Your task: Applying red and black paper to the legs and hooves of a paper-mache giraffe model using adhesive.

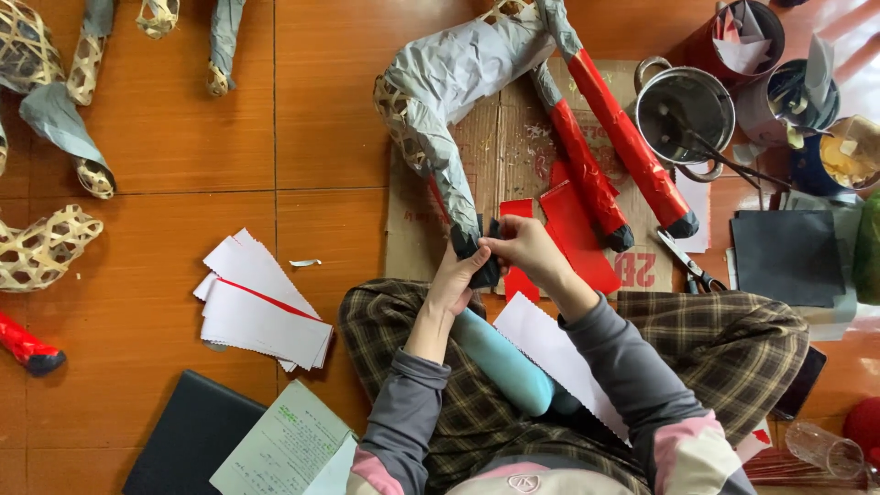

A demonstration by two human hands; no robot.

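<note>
Far left: woven bamboo lattice frames, partly papered in grey, lie on the orange-brown wooden floor.
Paper stack: white sheets with pinked edges, at 9 o'clock from the hands, well apart.
Left hand: clenched around the black-papered foot of the grey paper-covered bamboo animal frame.
Foot's place: between both hands, over the brown cardboard sheet, just above the person's checked lap.
Right hand: fingers pinch black paper against the same foot, touching the left hand.
Red pieces: cut red paper strips at 3 o'clock, just beside the right hand.
Scissors: metal pair, farther at 3 o'clock.
Pot: steel pan at 2 o'clock.
</note>
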